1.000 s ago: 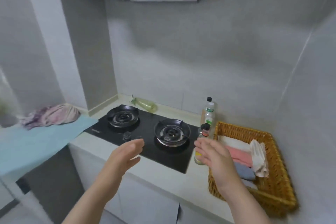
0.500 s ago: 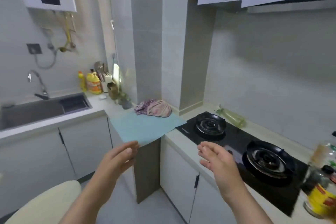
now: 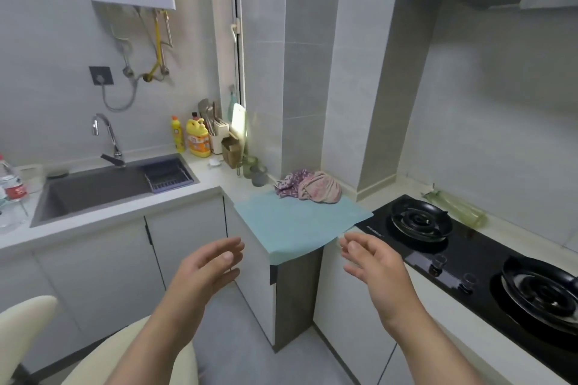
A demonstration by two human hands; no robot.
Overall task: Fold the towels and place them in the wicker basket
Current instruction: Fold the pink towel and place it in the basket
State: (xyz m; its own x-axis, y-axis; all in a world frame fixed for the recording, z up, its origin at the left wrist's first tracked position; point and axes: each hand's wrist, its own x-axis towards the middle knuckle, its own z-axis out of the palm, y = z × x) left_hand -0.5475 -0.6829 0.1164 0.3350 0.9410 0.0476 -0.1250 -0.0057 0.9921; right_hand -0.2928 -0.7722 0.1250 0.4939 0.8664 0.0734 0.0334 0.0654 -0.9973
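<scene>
We are seeing only our two forearms and hands, and both are showing bare from the lower edge of the view up to the fingertips. Our left hand (image 3: 206, 269) is wearing no glove, ring or watch, and our right hand (image 3: 373, 262) is likewise showing nothing on it. No sleeve is reaching either wrist. Our fingernails are looking short and unpainted.

Left hand (image 3: 208, 269) and right hand (image 3: 372, 262) held open and empty above the floor, light blue towel (image 3: 300, 222) spread on counter (image 3: 219, 180) corner, crumpled pink and purple towels (image 3: 309, 187) laid at its rear edge, black gas hob (image 3: 469, 247) sited right.
</scene>
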